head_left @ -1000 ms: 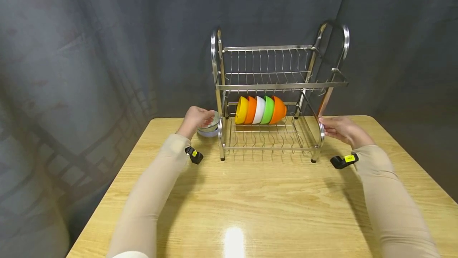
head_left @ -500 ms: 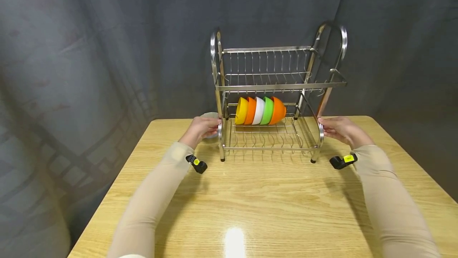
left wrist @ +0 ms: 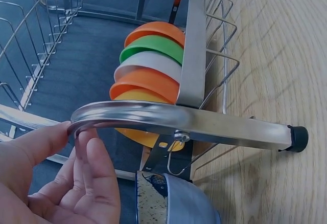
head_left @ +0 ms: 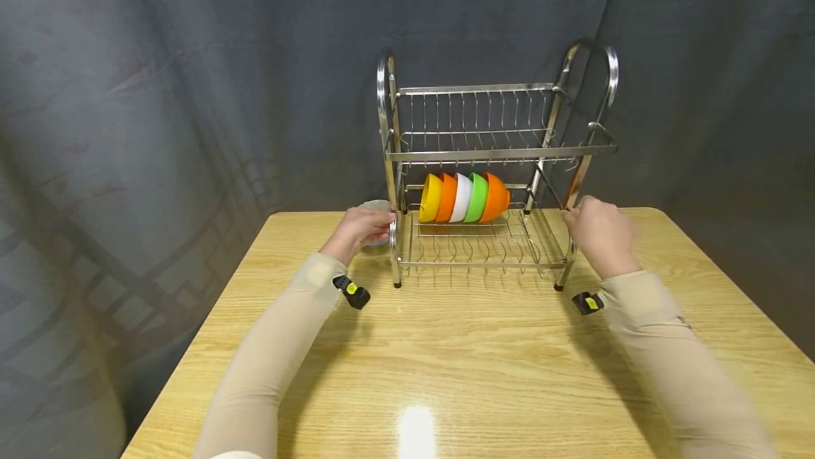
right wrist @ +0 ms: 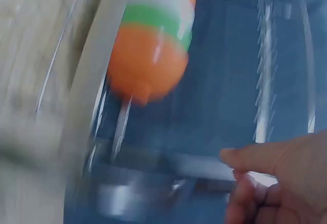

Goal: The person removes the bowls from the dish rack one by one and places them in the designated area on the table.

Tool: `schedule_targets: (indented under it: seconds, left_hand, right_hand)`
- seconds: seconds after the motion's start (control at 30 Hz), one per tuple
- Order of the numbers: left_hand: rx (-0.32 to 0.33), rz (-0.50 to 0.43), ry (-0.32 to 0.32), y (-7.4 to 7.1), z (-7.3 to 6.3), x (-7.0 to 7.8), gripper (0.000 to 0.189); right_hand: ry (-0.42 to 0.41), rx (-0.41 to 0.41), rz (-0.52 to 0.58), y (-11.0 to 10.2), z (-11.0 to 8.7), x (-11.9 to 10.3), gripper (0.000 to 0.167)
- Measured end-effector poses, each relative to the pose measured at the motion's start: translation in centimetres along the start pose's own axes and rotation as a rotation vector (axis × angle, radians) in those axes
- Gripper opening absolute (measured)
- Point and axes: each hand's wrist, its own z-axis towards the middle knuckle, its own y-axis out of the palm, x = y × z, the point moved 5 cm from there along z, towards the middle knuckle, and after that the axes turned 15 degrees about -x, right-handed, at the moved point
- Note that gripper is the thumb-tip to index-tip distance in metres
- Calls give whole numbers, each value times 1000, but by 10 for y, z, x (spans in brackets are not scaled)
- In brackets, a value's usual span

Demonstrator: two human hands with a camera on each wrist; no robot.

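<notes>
A two-tier metal dish rack (head_left: 484,155) stands on the table. My left hand (head_left: 363,225) pinches the curved tube at its left front, thumb on one side and fingers on the other, as the left wrist view shows. Beside the rack's right front tube is my right hand (head_left: 601,233), blurred in its wrist view, its thumb extended and fingers loosely bent with nothing between them. On the lower tier a row of nested bowls leans sideways: yellow (head_left: 430,197), orange (head_left: 447,197), white (head_left: 461,197), green (head_left: 476,197) and orange (head_left: 495,197).
Behind my left hand, outside the rack, sit a pale bowl (left wrist: 191,203) and a speckled, dark-rimmed one (left wrist: 152,198). Wire slots line the upper tier (head_left: 477,119). A wooden table (head_left: 446,346) extends toward me, and a grey curtain (head_left: 286,56) hangs behind.
My left hand has moved right from the pale bowls onto the rack's left tube. My right hand has turned and come off the right tube. The rack stays nearly in place.
</notes>
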Motion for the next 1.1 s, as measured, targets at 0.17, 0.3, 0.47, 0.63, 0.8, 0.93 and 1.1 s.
schedule_targets:
  seconds: [0.17,0.3,0.47,0.63,0.8,0.93,1.1]
  left_hand:
    - [22,-19,1,-2,0,1,32]
    - [38,-24,2,-3,0,2,32]
    - [14,-6,-12,-1,-1,1,33]
    - [-5,11,-3,1,-1,0,35]
    - [-2,8,4,1,-1,0,35]
    - [4,7,-4,1,0,-1,35]
    - [23,1,-20,-2,1,-1,34]
  right_hand:
    - [-183,-36,239,20,6,-55,35]
    - [-166,-232,644,36,35,-74,62]
    - [-26,-369,846,50,76,-70,80]
    - [87,-345,797,60,100,-61,78]
    - [150,-287,682,65,108,-57,67]
    - [233,-237,593,68,110,-54,56]
    - [238,-183,608,70,112,-52,60]
